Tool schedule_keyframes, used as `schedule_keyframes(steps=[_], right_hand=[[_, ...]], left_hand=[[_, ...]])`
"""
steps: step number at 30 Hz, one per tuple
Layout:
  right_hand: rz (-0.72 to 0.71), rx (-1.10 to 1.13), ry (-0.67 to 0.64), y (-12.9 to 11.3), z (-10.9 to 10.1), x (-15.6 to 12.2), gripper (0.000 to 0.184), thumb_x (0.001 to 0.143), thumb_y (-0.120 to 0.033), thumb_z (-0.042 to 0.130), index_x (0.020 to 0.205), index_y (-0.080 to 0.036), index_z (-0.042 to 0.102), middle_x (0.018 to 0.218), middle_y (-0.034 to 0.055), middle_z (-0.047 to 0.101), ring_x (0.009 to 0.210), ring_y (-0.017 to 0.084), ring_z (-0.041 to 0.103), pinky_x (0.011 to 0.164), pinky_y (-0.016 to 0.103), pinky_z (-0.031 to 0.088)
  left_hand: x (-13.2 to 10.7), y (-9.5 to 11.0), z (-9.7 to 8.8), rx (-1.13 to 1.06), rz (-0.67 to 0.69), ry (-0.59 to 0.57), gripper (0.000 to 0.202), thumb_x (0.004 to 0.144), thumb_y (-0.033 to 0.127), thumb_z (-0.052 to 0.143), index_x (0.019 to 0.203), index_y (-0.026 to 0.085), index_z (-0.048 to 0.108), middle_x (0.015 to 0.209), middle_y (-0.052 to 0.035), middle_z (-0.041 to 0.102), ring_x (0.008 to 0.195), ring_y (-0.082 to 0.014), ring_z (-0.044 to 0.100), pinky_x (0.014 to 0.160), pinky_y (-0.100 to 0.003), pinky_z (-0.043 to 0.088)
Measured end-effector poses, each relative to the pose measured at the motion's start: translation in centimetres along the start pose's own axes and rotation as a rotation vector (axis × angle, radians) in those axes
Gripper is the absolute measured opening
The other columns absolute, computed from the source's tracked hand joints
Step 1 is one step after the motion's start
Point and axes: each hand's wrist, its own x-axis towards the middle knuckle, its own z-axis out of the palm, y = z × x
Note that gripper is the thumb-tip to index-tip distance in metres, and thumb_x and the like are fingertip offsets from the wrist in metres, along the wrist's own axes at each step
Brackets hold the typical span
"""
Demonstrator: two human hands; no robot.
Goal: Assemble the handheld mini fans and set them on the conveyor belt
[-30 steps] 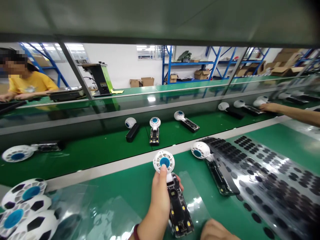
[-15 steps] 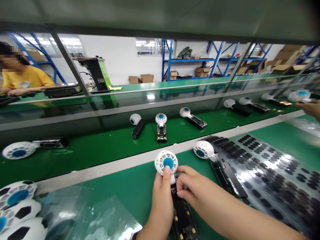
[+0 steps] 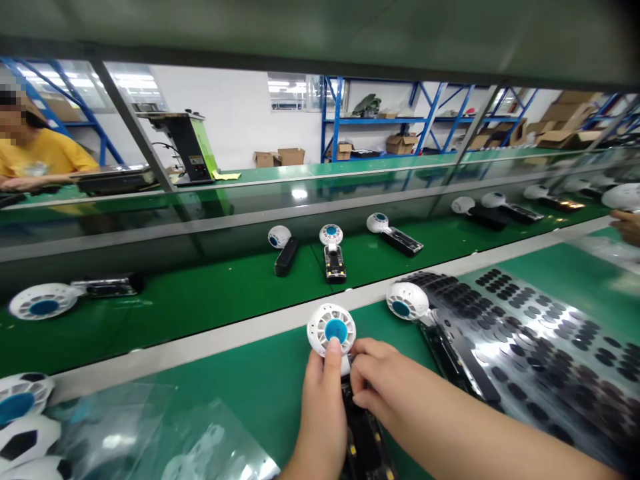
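Note:
My left hand point(image 3: 320, 407) grips a small handheld fan point(image 3: 332, 328) with a white round head and blue hub, my thumb resting on the hub. Its open black handle point(image 3: 367, 443) with a circuit board runs down toward me. My right hand point(image 3: 373, 377) pinches at the neck of that fan, just below the head; what its fingertips hold is hidden. A second, identical fan point(image 3: 406, 300) lies on the green bench to the right.
A sheet of black round stickers point(image 3: 530, 333) covers the bench at right. Several fans ride the green conveyor belt point(image 3: 200, 293). Fan heads point(image 3: 20, 413) and clear film lie at lower left. A person in yellow point(image 3: 35, 157) sits far left; another person's hand point(image 3: 627, 223) shows at right.
My right hand came up from the bottom edge and closed on the fan's neck. The fans on the belt drifted right. The other person's hand drew back to the right edge.

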Motion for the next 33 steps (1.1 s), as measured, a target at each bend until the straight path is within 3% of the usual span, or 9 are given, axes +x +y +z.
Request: schedule_keyframes(steps=[7, 15, 20, 23, 26, 28, 33], right_hand=[[-0.104, -0.018, 0.12, 1.7, 1.5, 0.3, 0.013, 0.075, -0.008, 0.047, 0.07, -0.017, 0.055, 0.095, 0.0061, 0.053, 0.091, 0.021, 0.049, 0.08, 0.034, 0.042], [-0.201, 0.064, 0.214, 2.6, 2.5, 0.5, 0.016, 0.071, -0.004, 0.049, 0.067, -0.019, 0.051, 0.09, 0.0019, 0.053, 0.09, 0.019, 0.048, 0.078, 0.03, 0.041], [-0.226, 0.108, 0.219, 3.1, 2.8, 0.3, 0.018, 0.068, -0.003, 0.052, 0.066, -0.021, 0.05, 0.091, -0.0007, 0.054, 0.094, 0.019, 0.047, 0.081, 0.032, 0.037], [-0.163, 0.278, 0.195, 3.4, 2.9, 0.3, 0.026, 0.064, -0.003, 0.053, 0.078, -0.025, 0.049, 0.096, -0.0015, 0.051, 0.092, 0.018, 0.048, 0.08, 0.031, 0.038], [-0.056, 0.583, 0.045, 3.6, 3.1, 0.3, 0.041, 0.067, -0.009, 0.05, 0.101, -0.027, 0.038, 0.093, -0.0003, 0.05, 0.086, 0.017, 0.051, 0.076, 0.031, 0.041], [-0.069, 0.728, -0.041, 3.9, 3.5, 0.4, 0.043, 0.07, -0.013, 0.048, 0.107, -0.026, 0.032, 0.09, -0.0001, 0.051, 0.087, 0.018, 0.051, 0.077, 0.032, 0.04], [-0.137, 0.967, 0.088, 4.5, 5.7, 1.1, 0.041, 0.068, -0.02, 0.052, 0.105, -0.026, 0.035, 0.086, -0.0015, 0.049, 0.08, 0.016, 0.048, 0.078, 0.032, 0.038]], left_hand=[[0.0, -0.1, -0.1, -0.025, -0.003, -0.021, 0.049, 0.078, 0.051, 0.044, 0.107, 0.012, 0.053, 0.111, -0.011, 0.059, 0.103, -0.024, 0.051, 0.09, -0.034, 0.034], [0.0, -0.3, -0.2, -0.005, -0.006, -0.018, 0.05, 0.08, 0.049, 0.042, 0.112, 0.011, 0.048, 0.112, -0.0124, 0.058, 0.102, -0.0241, 0.051, 0.086, -0.034, 0.034], [0.1, -0.5, -0.3, -0.004, 0.008, -0.008, 0.048, 0.078, 0.051, 0.043, 0.106, 0.013, 0.052, 0.106, -0.0099, 0.061, 0.1, -0.0232, 0.053, 0.085, -0.032, 0.035], [0.1, -0.6, -0.2, -0.05, -0.008, -0.005, 0.047, 0.075, 0.054, 0.047, 0.099, 0.014, 0.056, 0.094, -0.0075, 0.065, 0.091, -0.0231, 0.057, 0.079, -0.031, 0.04], [0.0, -0.8, 0.1, -0.143, -0.041, -0.004, 0.049, 0.072, 0.056, 0.049, 0.096, 0.014, 0.057, 0.083, -0.007, 0.067, 0.076, -0.0219, 0.061, 0.066, -0.031, 0.045], [-0.1, -0.8, 0.2, -0.165, -0.045, 0.014, 0.049, 0.072, 0.055, 0.049, 0.095, 0.013, 0.057, 0.08, -0.007, 0.067, 0.071, -0.0207, 0.062, 0.064, -0.031, 0.045], [-0.1, -1.1, 0.2, -0.147, 0.027, 0.076, 0.047, 0.07, 0.054, 0.052, 0.09, 0.012, 0.06, 0.079, -0.0091, 0.067, 0.073, -0.0223, 0.062, 0.066, -0.031, 0.046]])
